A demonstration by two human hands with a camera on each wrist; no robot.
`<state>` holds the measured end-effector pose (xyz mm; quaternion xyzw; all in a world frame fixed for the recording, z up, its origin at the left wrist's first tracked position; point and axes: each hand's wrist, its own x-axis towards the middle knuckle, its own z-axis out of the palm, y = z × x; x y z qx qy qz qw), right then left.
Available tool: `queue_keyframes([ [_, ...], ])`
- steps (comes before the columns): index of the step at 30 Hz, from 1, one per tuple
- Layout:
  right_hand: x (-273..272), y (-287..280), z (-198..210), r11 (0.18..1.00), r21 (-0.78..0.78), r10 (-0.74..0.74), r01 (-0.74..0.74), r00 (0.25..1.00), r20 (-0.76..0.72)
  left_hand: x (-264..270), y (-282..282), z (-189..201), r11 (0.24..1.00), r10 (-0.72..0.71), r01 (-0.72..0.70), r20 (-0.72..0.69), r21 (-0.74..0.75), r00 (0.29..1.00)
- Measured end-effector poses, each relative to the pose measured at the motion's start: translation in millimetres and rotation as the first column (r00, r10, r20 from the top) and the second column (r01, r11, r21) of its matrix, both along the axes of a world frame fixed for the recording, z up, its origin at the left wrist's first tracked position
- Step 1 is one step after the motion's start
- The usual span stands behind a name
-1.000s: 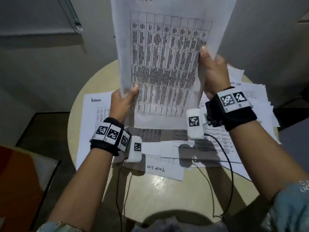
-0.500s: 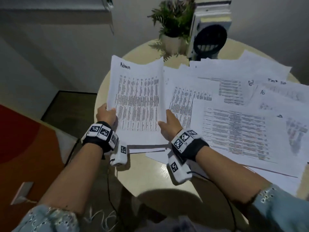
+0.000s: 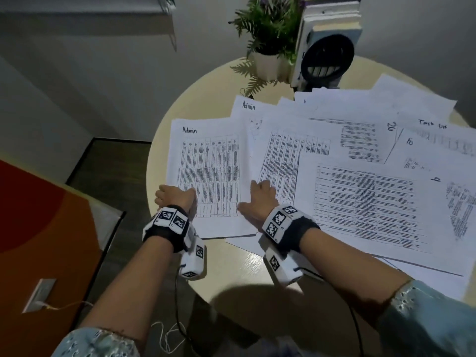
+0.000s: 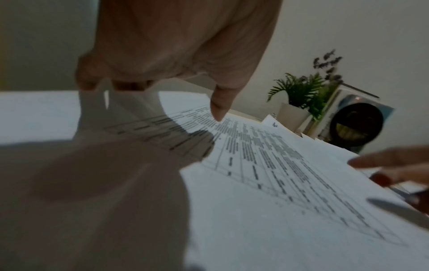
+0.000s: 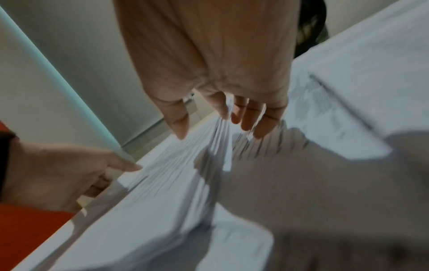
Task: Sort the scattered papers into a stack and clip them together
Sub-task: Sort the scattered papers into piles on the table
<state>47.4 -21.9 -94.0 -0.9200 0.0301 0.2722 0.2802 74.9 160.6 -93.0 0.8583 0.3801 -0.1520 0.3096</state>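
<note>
A stack of printed sheets headed "Admin" (image 3: 211,171) lies almost flat on the left part of the round table (image 3: 244,266). My left hand (image 3: 175,195) pinches its near left corner, thumb on top (image 4: 218,113) and fingers under the edge. At the stack's right edge my right hand (image 3: 257,199) holds it, thumb on top and fingers beneath; the right wrist view shows the sheets' edge (image 5: 223,132) between the fingers. Several loose printed papers (image 3: 365,202) lie overlapping to the right. No clip is in view.
A potted plant (image 3: 268,29) and a stack of books with a round black object (image 3: 327,55) stand at the table's far edge. An orange surface (image 3: 38,240) lies left of the table. Wrist-camera cables (image 3: 177,305) hang below the near rim.
The stack was upright in the air a second ago. Both hands have brought it down and to the left, and it now lies nearly flat on the table.
</note>
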Motion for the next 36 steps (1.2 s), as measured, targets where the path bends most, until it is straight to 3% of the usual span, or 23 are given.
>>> queue_keyframes([
  [3,7,-38,15,0.987,0.115,-0.125,0.111,0.985,0.123,5,-16,9,0.995,-0.029,0.022,0.075,0.097,0.997],
  [7,12,-116,24,0.916,0.161,-0.393,0.367,0.902,0.178,13,-74,22,0.967,-0.236,0.255,0.301,-0.026,0.924],
  [9,5,-157,20,0.863,0.092,-0.506,0.497,0.845,0.176,6,-110,25,0.931,-0.289,0.351,0.374,-0.106,0.881],
  [11,-12,-190,18,0.806,-0.099,-0.565,0.584,0.809,0.163,-4,-147,22,0.892,-0.330,0.415,0.366,-0.181,0.870],
  [14,-50,-224,9,0.753,-0.249,-0.611,0.609,0.788,0.078,-20,-194,13,0.836,-0.386,0.437,0.210,-0.331,0.898],
  [16,-69,-235,-1,0.791,-0.225,-0.580,0.569,0.814,0.019,-27,-216,4,0.783,-0.387,0.406,0.143,-0.472,0.911],
  [18,-79,-239,-9,0.848,-0.223,-0.493,0.481,0.870,0.001,-31,-233,-2,0.750,-0.412,0.423,0.140,-0.508,0.900],
  [20,-82,-240,-12,0.851,-0.201,-0.484,0.485,0.873,0.056,-31,-242,-1,0.783,-0.319,0.367,0.182,-0.503,0.930],
  [21,-81,-241,-12,0.809,-0.171,-0.551,0.563,0.827,0.114,-28,-243,1,0.796,-0.226,0.306,0.213,-0.523,0.951],
  [23,-77,-240,-9,0.627,-0.061,-0.752,0.777,0.624,0.215,-22,-239,9,0.808,-0.018,0.171,0.266,-0.564,0.964],
  [25,-68,-235,1,0.444,0.146,-0.895,0.884,0.427,0.133,-18,-232,16,0.754,0.148,0.084,0.293,-0.651,0.945],
  [26,-61,-231,5,0.358,0.298,-0.930,0.885,0.366,0.029,-18,-230,20,0.711,0.191,0.070,0.288,-0.700,0.938],
  [28,-42,-223,12,0.175,0.526,-0.922,0.832,0.326,-0.209,-22,-227,25,0.664,0.156,0.088,0.252,-0.742,0.955],
  [29,-32,-219,18,0.158,0.540,-0.896,0.827,0.350,-0.274,-24,-227,23,0.662,0.096,0.120,0.243,-0.739,0.965],
  [31,-16,-217,25,0.258,0.493,-0.877,0.831,0.416,-0.242,-29,-228,20,0.720,-0.079,0.226,0.246,-0.656,0.966],
  [33,-7,-225,32,0.354,0.497,-0.899,0.792,0.435,-0.055,-35,-229,14,0.812,-0.346,0.423,0.251,-0.401,0.904],
  [35,-6,-245,38,0.474,0.439,-0.878,0.763,0.449,0.168,-40,-231,0,0.783,-0.582,0.598,0.136,-0.170,0.802],
  [36,-8,-258,40,0.530,0.360,-0.848,0.768,0.464,0.258,-46,-235,-3,0.758,-0.637,0.636,0.042,-0.146,0.769],
])
